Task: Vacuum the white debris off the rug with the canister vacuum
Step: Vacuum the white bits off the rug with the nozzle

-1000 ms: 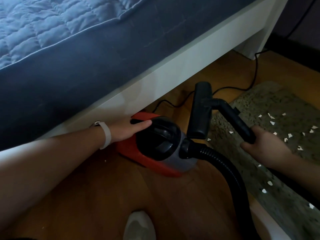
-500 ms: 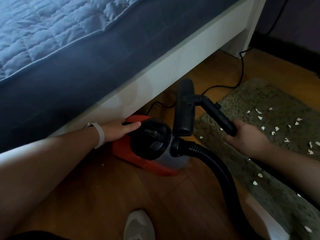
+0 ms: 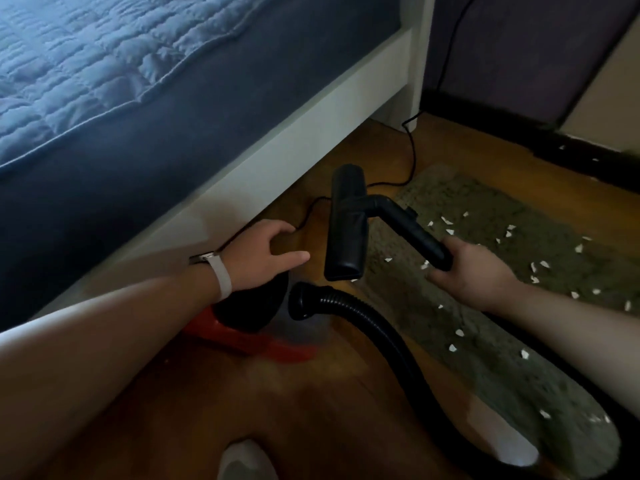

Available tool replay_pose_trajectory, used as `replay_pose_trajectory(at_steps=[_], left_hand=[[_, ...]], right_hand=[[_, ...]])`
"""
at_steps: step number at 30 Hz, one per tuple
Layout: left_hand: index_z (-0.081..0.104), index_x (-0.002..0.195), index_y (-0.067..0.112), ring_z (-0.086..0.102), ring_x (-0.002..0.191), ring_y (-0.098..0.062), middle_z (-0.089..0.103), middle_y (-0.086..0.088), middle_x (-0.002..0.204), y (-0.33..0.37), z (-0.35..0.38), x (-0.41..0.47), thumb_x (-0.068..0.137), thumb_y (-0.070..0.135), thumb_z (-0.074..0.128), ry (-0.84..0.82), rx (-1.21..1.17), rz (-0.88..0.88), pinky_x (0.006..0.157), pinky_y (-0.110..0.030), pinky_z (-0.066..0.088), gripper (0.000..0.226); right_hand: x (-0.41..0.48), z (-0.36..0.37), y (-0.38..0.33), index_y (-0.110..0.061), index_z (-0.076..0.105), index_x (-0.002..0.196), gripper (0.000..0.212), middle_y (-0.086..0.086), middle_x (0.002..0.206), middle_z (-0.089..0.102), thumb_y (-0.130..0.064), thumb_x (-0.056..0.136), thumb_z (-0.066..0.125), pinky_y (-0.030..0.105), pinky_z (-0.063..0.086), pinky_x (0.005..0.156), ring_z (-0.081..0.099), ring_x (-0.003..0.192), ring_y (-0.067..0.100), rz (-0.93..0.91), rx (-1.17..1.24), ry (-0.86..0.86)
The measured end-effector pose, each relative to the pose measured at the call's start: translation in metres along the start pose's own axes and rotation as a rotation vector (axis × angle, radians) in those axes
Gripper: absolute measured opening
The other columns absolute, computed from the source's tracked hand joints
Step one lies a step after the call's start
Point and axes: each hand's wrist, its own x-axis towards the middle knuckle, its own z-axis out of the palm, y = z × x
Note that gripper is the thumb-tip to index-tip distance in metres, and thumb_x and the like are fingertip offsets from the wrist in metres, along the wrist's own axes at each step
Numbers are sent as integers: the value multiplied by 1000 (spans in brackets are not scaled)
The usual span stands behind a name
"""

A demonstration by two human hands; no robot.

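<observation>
Left hand: the left hand [image 3: 265, 252] hovers at 9 o'clock of centre, fingers spread and slack, grasping nothing; it sits just above the canister's dark top, and contact cannot be confirmed.
Band: a pale band [image 3: 221, 277] circles the left wrist.
Right hand: the right hand [image 3: 467, 271] at 3 o'clock of centre is clenched round the lower end of the wand.
Wand: the black wand [image 3: 403, 223] slopes up toward 11 o'clock from the fist and joins the nozzle by an elbow.
Nozzle: the long black nozzle [image 3: 346, 223] is held end-on along the 12-to-6 line, over the rug's near-left edge; whether it touches the floor cannot be told.
Canister: the red-and-black canister [image 3: 256, 332] stands on the floor at 7 o'clock of the nozzle, partly hidden by the left wrist, beside the bed.
Hose: the ribbed black hose [image 3: 367, 318] leaves the canister's front and curves toward 5 o'clock, between canister and rug.
Rug: the grey-green rug [image 3: 519, 216] lies on the floor at 3 o'clock of the frame.
Debris: white debris [image 3: 509, 233] is scattered over the rug, mostly at 3 to 5 o'clock of the right hand.
Cord: a thin black cord [image 3: 412, 157] runs from 12 o'clock, beside the bed leg, down toward the canister.
Bed: a white-framed bed [image 3: 311, 112] with blue quilt fills 9 to 12 o'clock.
Floor: brown wood floor [image 3: 207, 410]; a blurred pale shape, apparently a foot, shows at 6 o'clock.
</observation>
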Motion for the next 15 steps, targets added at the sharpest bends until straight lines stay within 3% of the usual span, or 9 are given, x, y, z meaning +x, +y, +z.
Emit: replay_pose_trajectory(at_steps=[9,13,15], left_hand=[[33,145,21,47,125,-16,45,2,139,107,92,48,82,52,70,-208,-115,11,104,-35,41,79],[38,135,23,56,100,-2,54,14,112,149,123,55,87,38,70,-277,-182,33,78,-16,45,59],[37,138,23,57,93,1,54,17,105,166,135,60,88,34,69,-311,-166,23,77,-18,47,60]], right_hand=[[-37,-35,69,-23,53,107,30,1,81,64,-37,83,66,34,53,59,64,71,25,76,-14,58],[-50,-46,107,-23,53,101,25,-3,75,60,-35,83,65,35,54,59,63,67,22,151,19,50],[-56,-49,122,-24,51,98,22,-3,75,59,-34,84,65,33,51,55,62,65,20,182,54,27]])
